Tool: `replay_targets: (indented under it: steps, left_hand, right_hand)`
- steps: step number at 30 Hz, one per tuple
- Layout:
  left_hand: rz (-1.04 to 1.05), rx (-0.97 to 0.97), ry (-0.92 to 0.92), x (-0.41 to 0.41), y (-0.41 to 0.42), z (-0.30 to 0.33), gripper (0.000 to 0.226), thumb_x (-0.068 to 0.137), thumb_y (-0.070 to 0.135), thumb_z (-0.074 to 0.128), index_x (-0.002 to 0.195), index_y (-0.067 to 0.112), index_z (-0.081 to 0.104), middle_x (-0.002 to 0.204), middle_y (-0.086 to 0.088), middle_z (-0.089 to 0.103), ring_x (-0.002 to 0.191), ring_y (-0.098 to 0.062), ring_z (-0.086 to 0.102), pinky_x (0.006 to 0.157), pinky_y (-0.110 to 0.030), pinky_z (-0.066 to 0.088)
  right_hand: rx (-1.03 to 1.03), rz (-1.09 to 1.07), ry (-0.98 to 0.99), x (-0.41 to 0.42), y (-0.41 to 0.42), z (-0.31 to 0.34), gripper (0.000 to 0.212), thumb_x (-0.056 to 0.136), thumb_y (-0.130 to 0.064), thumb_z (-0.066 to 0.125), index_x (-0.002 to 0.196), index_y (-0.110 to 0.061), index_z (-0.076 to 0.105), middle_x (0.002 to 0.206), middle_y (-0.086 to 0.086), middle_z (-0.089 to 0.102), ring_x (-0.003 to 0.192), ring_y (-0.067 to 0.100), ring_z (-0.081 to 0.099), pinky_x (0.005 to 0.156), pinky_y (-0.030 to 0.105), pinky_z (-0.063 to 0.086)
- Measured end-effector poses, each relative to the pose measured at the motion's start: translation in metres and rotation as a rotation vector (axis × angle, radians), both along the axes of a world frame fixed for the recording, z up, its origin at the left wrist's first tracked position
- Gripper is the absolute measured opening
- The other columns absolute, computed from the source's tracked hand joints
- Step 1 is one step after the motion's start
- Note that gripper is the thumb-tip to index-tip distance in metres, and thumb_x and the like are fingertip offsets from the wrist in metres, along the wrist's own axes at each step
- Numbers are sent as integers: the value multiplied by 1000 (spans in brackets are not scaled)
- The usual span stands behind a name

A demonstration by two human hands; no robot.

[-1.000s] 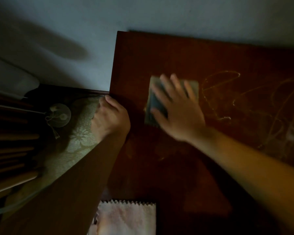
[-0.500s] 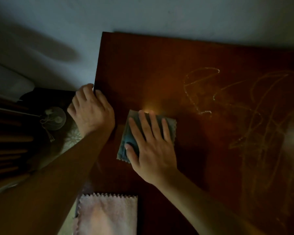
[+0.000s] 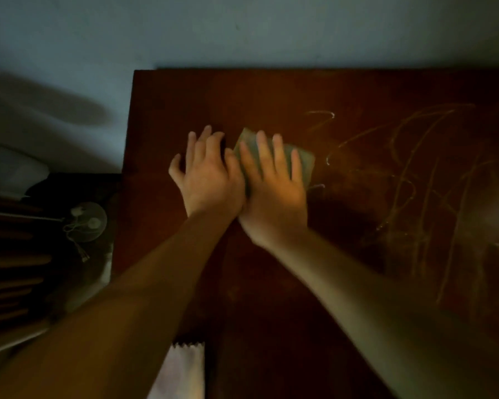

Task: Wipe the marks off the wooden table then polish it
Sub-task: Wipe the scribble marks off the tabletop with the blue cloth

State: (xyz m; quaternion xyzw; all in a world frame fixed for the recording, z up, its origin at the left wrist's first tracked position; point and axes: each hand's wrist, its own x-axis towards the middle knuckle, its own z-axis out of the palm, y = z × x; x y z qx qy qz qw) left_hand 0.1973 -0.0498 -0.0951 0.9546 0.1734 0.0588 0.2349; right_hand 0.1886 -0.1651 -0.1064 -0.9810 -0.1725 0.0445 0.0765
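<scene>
The folded blue-grey cloth point(image 3: 304, 161) is pinned flat beneath the right hand point(image 3: 274, 185), whose fingers point(image 3: 277, 152) are laid out straight across it, pressing rather than curling round it; the left hand point(image 3: 205, 171) is spread, fingers relaxed, on the bare wood just beside it, the two hands touching at their inner edges, and nothing is held in it. Nearest the viewer, a pale pinkish cloth point(image 3: 182, 370) with a zigzag-cut edge is seen at the table's left front edge, well apart from the hands; it appears soft and napped, and is judged to be reserved for polishing. The wooden table point(image 3: 271, 283) is shown as a dark reddish-brown slab with a smooth, faintly glossy finish, on which a thin cloth is likely to slide freely; it is stiff and flat. The blue-grey cloth is judged light, limp and easily bunched, so it is best held by a flat palm over its centre, with pressure carried through the fingertips. To the right, pale looping scribble marks point(image 3: 409, 174) are spread over much of the surface, the nearest strokes lying just beside the cloth's right edge; they look chalky or waxy, though which cannot be told in the dim light. Beyond the table's far edge, a plain bluish-grey wall point(image 3: 271, 33) is visible.
</scene>
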Motion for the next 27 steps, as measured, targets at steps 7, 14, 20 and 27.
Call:
replay_targets:
  steps: [7, 14, 20, 27]
  left_hand:
    - [-63, 122, 91, 0, -6, -9, 62, 99, 54, 16, 152, 28, 35, 165, 3, 21, 154, -21, 4, 123, -49, 3]
    - [-56, 228, 141, 1, -12, -10, 64, 98, 56, 22, 154, 26, 28, 166, -1, 16, 154, -25, 2, 122, -52, 4]
    - [-57, 227, 150, 0, -13, -7, 63, 97, 54, 28, 153, 24, 28, 166, -3, 17, 154, -26, 3, 121, -53, 4]
    - [-53, 224, 131, 0, -12, -9, 62, 98, 53, 28, 153, 24, 29, 166, -3, 19, 154, -27, 4, 122, -54, 6]
  right_hand:
    - [5, 178, 35, 9, -36, 4, 70, 101, -60, 27, 161, -25, 22, 170, 9, 18, 157, 31, 11, 126, 53, 9]
    - [-23, -33, 13, 103, -40, 2, 69, 104, -56, 21, 163, -22, 14, 171, 10, 8, 158, 31, 3, 126, 52, -1]
    - [55, -24, -16, 7, -51, 2, 66, 104, -54, 28, 160, -21, 28, 169, 12, 21, 157, 32, 12, 126, 52, 6]
    - [-21, -20, 24, 126, -63, 6, 69, 103, -59, 29, 163, -25, 18, 171, 7, 12, 158, 30, 5, 126, 51, 1]
